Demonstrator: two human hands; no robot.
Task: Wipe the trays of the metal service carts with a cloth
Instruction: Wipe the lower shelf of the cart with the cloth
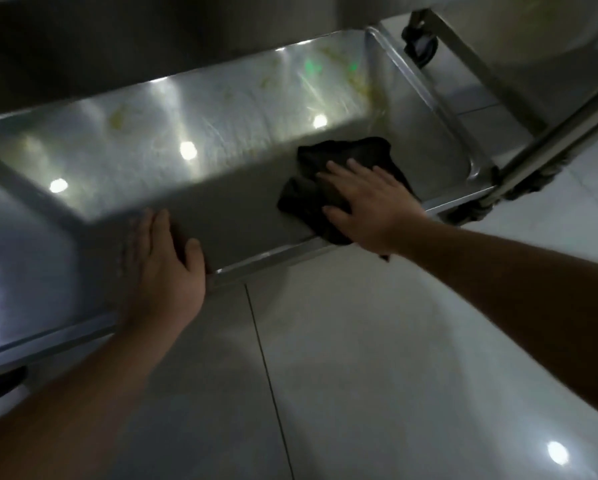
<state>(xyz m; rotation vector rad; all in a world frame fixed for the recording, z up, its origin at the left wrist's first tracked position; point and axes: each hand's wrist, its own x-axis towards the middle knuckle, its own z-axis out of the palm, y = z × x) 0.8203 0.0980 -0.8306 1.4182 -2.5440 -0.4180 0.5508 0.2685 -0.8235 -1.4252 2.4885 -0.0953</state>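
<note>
No writing could be read anywhere. The shallow stainless-steel cart tray (429, 98) held a crumpled dark cloth (311, 188) near its front right corner, with yellowish smears (117, 117) toward the back. The right hand (370, 206) pressed flat on the cloth, its grip released, fingers straight. The left hand (162, 268) rested flat on the tray's front rim, grip also released.

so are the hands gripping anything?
No grip. Right hand presses flat on the crumpled black cloth; left hand rests on the steel tray's front rim.
</note>
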